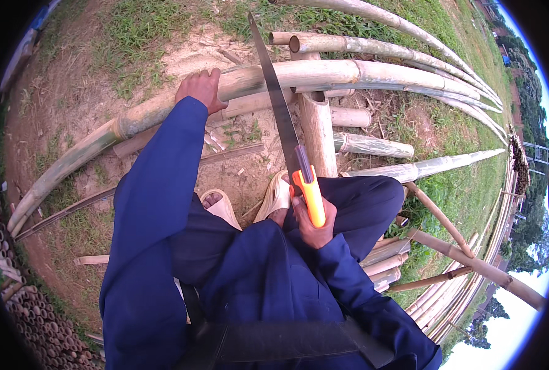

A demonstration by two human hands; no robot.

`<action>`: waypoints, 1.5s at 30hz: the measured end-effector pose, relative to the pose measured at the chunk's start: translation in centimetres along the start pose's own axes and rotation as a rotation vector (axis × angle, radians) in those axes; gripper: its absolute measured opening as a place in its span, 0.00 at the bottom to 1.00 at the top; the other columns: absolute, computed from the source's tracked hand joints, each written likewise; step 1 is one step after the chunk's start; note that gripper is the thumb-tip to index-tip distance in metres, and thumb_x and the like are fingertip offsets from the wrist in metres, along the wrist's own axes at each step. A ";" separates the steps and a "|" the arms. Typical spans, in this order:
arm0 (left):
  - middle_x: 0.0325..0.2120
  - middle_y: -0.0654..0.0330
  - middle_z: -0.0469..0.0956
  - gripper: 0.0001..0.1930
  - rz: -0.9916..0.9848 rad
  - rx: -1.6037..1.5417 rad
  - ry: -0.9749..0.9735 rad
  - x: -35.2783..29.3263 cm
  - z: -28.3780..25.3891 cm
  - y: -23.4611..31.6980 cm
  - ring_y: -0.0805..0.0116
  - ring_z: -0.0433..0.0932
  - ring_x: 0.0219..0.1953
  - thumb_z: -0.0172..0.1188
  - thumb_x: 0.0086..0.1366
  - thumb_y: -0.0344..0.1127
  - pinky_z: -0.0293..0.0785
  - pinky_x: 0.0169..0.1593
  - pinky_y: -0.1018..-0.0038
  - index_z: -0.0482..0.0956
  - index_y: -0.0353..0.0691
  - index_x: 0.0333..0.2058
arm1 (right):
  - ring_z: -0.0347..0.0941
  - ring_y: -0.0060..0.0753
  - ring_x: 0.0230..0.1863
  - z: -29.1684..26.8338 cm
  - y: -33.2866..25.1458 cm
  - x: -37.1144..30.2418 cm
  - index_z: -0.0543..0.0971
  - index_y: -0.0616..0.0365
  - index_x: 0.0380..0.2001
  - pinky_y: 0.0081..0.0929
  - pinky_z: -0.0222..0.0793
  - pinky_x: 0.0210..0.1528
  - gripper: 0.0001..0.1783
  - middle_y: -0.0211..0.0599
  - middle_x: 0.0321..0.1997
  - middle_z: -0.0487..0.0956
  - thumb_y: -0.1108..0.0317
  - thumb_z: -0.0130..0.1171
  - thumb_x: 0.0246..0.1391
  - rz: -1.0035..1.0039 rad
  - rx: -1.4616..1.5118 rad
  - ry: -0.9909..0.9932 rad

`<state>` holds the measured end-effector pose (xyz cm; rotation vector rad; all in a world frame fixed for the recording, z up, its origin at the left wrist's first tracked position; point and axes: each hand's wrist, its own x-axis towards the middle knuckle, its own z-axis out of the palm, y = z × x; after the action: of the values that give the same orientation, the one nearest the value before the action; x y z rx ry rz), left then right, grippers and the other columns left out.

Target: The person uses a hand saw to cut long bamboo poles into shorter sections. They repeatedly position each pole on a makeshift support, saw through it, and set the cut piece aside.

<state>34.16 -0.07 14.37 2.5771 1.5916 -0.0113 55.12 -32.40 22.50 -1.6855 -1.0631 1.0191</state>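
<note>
A long, thick bamboo pole (324, 73) runs across in front of me, bending toward both rims of the view. My left hand (200, 87) is closed over this pole, left of the saw. In my right hand (314, 223) is a handsaw (274, 92), gripped by its orange and yellow handle. The saw's long dark blade points away from me and crosses over the pole, its tip beyond the far side. Whether its teeth touch the bamboo I cannot tell. Under the pole, near the blade, stands a bamboo post (317, 132) with an open top.
Several more bamboo poles (385, 49) lie at the far right. Short cut pieces (373, 145) lie right of the post. Sawdust (206, 55) covers ground beyond the pole. My sandaled feet (222, 208) are below. A bamboo rail frame (472, 265) stands right; stacked bamboo (46, 324) fills the lower left.
</note>
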 end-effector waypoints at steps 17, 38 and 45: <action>0.44 0.51 0.82 0.37 -0.017 0.010 -0.018 0.4 -1.3 1.0 0.50 0.83 0.48 0.77 0.50 0.58 0.79 0.55 0.60 0.72 0.41 0.50 | 0.67 0.15 0.26 2.8 -0.2 7.9 0.82 0.67 0.39 0.23 0.66 0.30 0.07 0.28 0.25 0.77 0.73 0.65 0.63 -0.066 0.093 0.048; 0.43 0.50 0.83 0.36 0.007 0.031 -0.006 -0.8 -0.9 0.3 0.50 0.85 0.46 0.76 0.50 0.58 0.81 0.53 0.59 0.72 0.42 0.49 | 0.67 0.18 0.25 3.2 0.6 7.9 0.81 0.65 0.39 0.25 0.67 0.29 0.10 0.29 0.24 0.76 0.69 0.68 0.62 -0.121 0.058 -0.003; 0.43 0.49 0.83 0.36 0.005 0.039 0.025 -1.1 -0.8 -0.2 0.51 0.84 0.47 0.76 0.50 0.58 0.80 0.54 0.60 0.72 0.41 0.50 | 0.80 0.22 0.36 -3.9 -0.9 -7.5 0.80 0.69 0.55 0.22 0.75 0.43 0.19 0.39 0.36 0.85 0.76 0.64 0.61 0.041 -0.033 -0.066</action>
<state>33.45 -0.83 15.22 2.6203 1.6097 -0.0102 56.32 -40.14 25.87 -1.7167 -1.0967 1.0961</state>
